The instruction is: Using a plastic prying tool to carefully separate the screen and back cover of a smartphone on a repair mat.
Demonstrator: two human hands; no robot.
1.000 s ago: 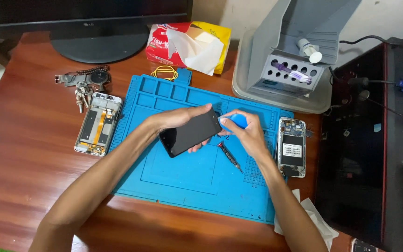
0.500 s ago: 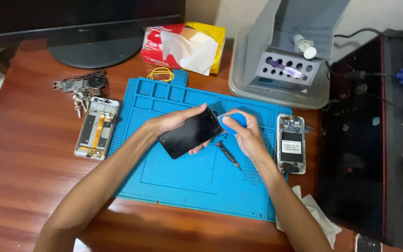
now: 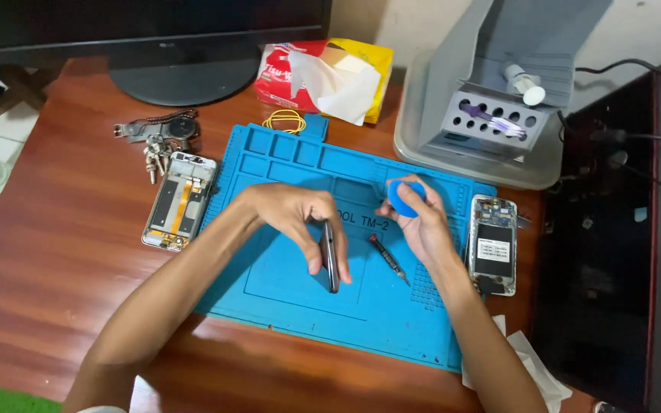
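My left hand point(image 3: 296, 222) grips a dark phone point(image 3: 330, 256) that stands on its long edge over the middle of the blue repair mat point(image 3: 284, 279). My right hand point(image 3: 422, 226) is just to the right of it, pinching a round blue pry pick point(image 3: 404, 197) between thumb and fingers. A small screwdriver point(image 3: 389, 259) with a red collar lies on the mat between the two hands, touching neither.
An opened phone frame point(image 3: 180, 200) lies left of the mat beside keys and a watch point(image 3: 158, 136). Another opened phone point(image 3: 493, 243) lies at the mat's right edge. A yellow rubber band point(image 3: 284, 120), tissue pack point(image 3: 323, 75), monitor stand point(image 3: 185, 73) and grey tool holder point(image 3: 491, 115) stand behind.
My left hand has turned the phone from lying nearly flat, screen up, to standing on its edge. My right hand has lifted the blue pick slightly away from the phone.
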